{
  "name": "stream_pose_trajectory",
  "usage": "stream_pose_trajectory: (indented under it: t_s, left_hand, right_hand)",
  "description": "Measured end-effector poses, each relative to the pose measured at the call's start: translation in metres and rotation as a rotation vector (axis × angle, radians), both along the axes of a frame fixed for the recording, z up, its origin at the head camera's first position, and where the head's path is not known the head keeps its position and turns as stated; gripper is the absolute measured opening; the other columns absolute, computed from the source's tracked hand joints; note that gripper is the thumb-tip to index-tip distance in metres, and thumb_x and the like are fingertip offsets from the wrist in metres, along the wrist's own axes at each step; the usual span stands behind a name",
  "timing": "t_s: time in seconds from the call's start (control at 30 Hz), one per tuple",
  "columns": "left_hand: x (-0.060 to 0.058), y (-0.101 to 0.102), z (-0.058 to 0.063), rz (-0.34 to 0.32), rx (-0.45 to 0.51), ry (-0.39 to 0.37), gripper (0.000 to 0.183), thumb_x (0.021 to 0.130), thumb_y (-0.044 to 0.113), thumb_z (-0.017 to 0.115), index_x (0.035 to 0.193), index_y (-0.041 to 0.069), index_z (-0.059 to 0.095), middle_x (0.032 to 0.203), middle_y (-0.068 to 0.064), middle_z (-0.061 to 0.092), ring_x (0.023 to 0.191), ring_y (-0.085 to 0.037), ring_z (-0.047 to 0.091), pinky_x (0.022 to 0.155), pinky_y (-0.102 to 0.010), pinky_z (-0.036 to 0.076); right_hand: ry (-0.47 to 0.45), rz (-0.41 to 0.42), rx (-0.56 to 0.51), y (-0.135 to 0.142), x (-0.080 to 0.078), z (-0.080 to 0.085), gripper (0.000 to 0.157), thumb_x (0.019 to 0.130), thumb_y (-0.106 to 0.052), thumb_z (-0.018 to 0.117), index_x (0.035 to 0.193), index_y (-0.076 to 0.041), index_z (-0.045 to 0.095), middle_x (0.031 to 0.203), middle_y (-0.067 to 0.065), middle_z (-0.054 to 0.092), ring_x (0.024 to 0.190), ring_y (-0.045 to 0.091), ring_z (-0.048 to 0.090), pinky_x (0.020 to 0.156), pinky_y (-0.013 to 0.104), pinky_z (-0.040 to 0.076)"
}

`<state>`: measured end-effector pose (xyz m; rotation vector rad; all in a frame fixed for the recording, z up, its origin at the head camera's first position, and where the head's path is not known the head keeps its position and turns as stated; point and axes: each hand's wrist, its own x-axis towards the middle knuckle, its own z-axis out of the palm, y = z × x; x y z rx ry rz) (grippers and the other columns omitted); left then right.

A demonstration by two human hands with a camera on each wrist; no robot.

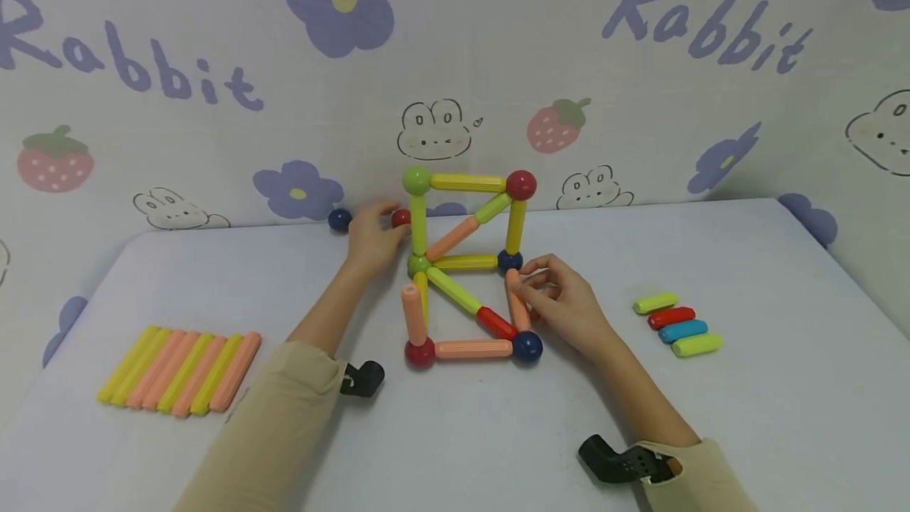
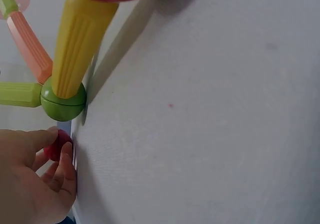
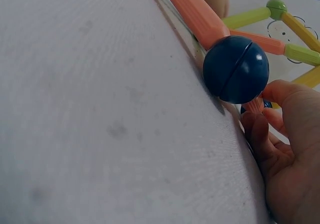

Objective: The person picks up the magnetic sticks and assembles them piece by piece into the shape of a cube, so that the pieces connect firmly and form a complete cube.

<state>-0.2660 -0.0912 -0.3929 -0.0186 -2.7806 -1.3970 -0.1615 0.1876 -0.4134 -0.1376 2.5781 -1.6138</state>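
Note:
A frame of plastic rods and balls stands mid-table, a square upright at the back joined to a square lying in front. My left hand (image 1: 371, 242), behind its left side, pinches a red ball (image 2: 58, 145) between thumb and fingers, close to the frame's lower green ball (image 2: 63, 101). My right hand (image 1: 569, 306) pinches the orange right-side rod (image 1: 518, 303), which runs between a front blue ball (image 3: 236, 69) and a rear blue ball (image 1: 509, 261). A short orange rod (image 1: 413, 314) stands up from the front-left red ball (image 1: 419, 352).
A loose dark blue ball (image 1: 340, 220) lies left of my left hand, by the printed backdrop (image 1: 483, 77). Several yellow and orange rods (image 1: 179, 370) lie in a row at the left of the white table (image 1: 455, 441). Several short coloured rods (image 1: 678, 325) are at the right.

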Motion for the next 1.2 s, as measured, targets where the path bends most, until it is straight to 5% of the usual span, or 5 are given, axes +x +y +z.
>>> stream_pose_trajectory:
  t_s: [0.5, 0.73, 0.9, 1.03, 1.2]
  left_hand:
    - [0.016, -0.005, 0.000, 0.004, 0.033, 0.027, 0.047, 0.102, 0.010, 0.067, 0.145, -0.006, 0.056, 0.143, -0.025, 0.059, 0.137, -0.037, 0.052, 0.118, -0.049, 0.042]
    - [0.039, -0.016, 0.008, 0.018, 0.081, -0.010, 0.048, 0.103, 0.015, 0.069, 0.147, -0.002, 0.058, 0.139, -0.021, 0.061, 0.109, -0.034, 0.067, 0.092, -0.034, 0.058]
    - [0.059, -0.022, 0.016, 0.010, 0.113, -0.039, 0.050, 0.103, 0.016, 0.071, 0.148, 0.001, 0.057, 0.137, -0.020, 0.063, 0.092, -0.033, 0.072, 0.068, -0.015, 0.052]
    - [0.079, -0.024, 0.027, 0.001, 0.131, -0.040, 0.051, 0.103, 0.018, 0.071, 0.149, 0.004, 0.057, 0.136, -0.017, 0.063, 0.095, -0.034, 0.069, 0.069, -0.016, 0.051]
    - [0.106, -0.024, 0.044, -0.005, 0.155, -0.016, 0.049, 0.102, 0.021, 0.072, 0.147, 0.008, 0.059, 0.139, -0.012, 0.064, 0.117, -0.031, 0.065, 0.088, -0.031, 0.059]
  right_hand:
    - [0.013, 0.001, 0.006, -0.002, 0.000, 0.001, 0.036, 0.105, -0.023, 0.067, 0.130, -0.002, 0.053, 0.119, 0.021, 0.066, 0.075, 0.017, 0.063, 0.065, 0.020, 0.055]
    - [0.014, -0.006, 0.006, -0.002, 0.001, 0.001, 0.036, 0.105, -0.023, 0.068, 0.130, -0.002, 0.053, 0.120, 0.022, 0.066, 0.075, 0.017, 0.063, 0.065, 0.020, 0.055]
    - [0.012, -0.006, 0.002, -0.002, 0.001, 0.001, 0.037, 0.105, -0.023, 0.067, 0.131, -0.002, 0.054, 0.122, 0.022, 0.066, 0.075, 0.017, 0.063, 0.065, 0.020, 0.055]
    - [0.013, -0.005, 0.001, -0.002, 0.001, 0.002, 0.037, 0.105, -0.023, 0.068, 0.131, -0.001, 0.054, 0.120, 0.022, 0.066, 0.075, 0.017, 0.063, 0.064, 0.020, 0.055]
    - [0.008, -0.005, 0.005, -0.002, 0.001, 0.001, 0.037, 0.105, -0.024, 0.068, 0.131, -0.001, 0.054, 0.120, 0.022, 0.067, 0.075, 0.017, 0.063, 0.065, 0.020, 0.056]
